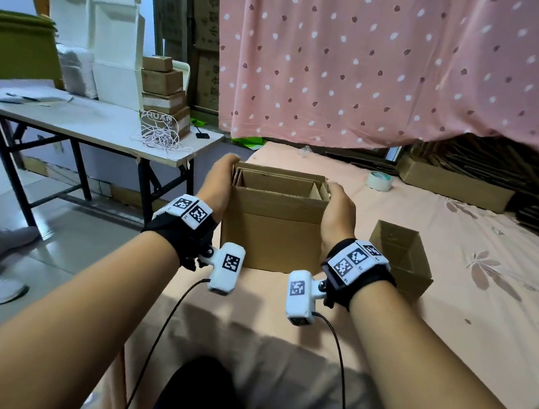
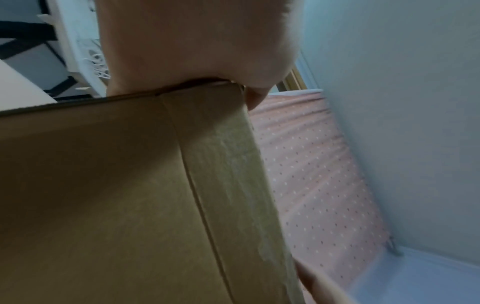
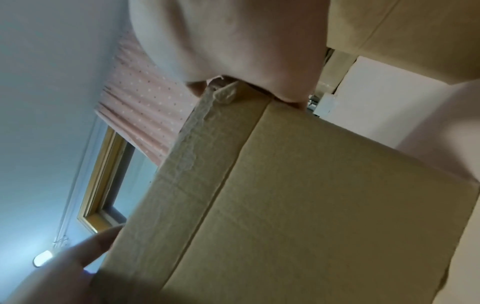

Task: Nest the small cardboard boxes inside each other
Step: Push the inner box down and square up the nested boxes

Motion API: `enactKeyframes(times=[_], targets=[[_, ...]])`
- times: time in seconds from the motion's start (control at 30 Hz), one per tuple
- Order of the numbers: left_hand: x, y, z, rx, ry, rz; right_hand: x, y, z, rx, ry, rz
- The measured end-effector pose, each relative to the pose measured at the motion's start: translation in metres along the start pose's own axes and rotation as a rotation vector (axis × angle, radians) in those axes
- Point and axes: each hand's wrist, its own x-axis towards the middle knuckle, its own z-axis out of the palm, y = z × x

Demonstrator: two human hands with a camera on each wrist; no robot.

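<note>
Box (image 1: pixel 275 234) sits clamped between left hand (image 1: pixel 219 184) and right hand (image 1: pixel 338 209) — each grip curled over its rim.

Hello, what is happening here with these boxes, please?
A person is nesting cardboard boxes on a bed. The left hand and the right hand grip the top edges of an open box from either side. Inside it, the rims of smaller boxes already show. Another open box waits on the bedsheet to the right, not yet nested. A tape roll lies farther back.

Brown cardboard box (image 1: pixel 272 236), pink dotted curtain (image 1: pixel 385 61)
</note>
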Motion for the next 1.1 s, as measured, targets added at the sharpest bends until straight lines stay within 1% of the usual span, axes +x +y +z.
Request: enactKeyframes(times=[0.07,0.2,0.3,0.37,0.5,0.63,0.77,0.83,0.87,0.9,0.97,1.0,1.1], targets=[[-0.002,0.0,0.002,-0.017,-0.015,-0.028,0.005,0.004,0.001,0.027,-0.028,0.026],[-0.009,0.013,0.005,0.019,-0.017,0.002,0.004,-0.009,0.002,0.036,-0.047,0.001],[-0.008,0.026,0.006,0.041,0.013,0.042,0.008,-0.015,0.002,0.03,-0.051,-0.042],[-0.009,0.022,0.006,0.07,0.032,0.038,0.005,-0.013,0.002,0.014,-0.049,-0.041],[-0.012,-0.002,0.0,0.132,0.028,-0.028,-0.004,0.01,-0.001,-0.016,-0.073,-0.041],[-0.015,-0.001,0.0,0.141,0.006,-0.094,-0.005,0.009,0.0,-0.005,-0.031,-0.027],[-0.018,0.002,0.003,0.149,0.018,-0.085,-0.001,0.008,-0.003,-0.058,-0.049,-0.061],[-0.005,-0.007,0.001,0.168,0.057,-0.072,0.0,0.009,-0.005,-0.129,-0.058,-0.079],[0.009,-0.015,-0.001,0.195,0.077,-0.064,0.001,0.009,-0.007,-0.158,-0.052,-0.07],[0.011,-0.018,0.001,0.226,0.116,-0.061,0.001,0.009,-0.009,-0.176,-0.04,-0.062],[-0.014,-0.008,0.016,0.284,0.194,-0.05,0.001,0.008,-0.014,-0.197,-0.021,-0.066],[-0.028,-0.003,0.024,0.316,0.209,-0.028,0.001,0.006,-0.017,-0.207,-0.016,-0.076],[-0.043,-0.008,0.043,0.399,0.256,-0.029,0.0,0.001,-0.024,-0.237,-0.025,-0.103]])
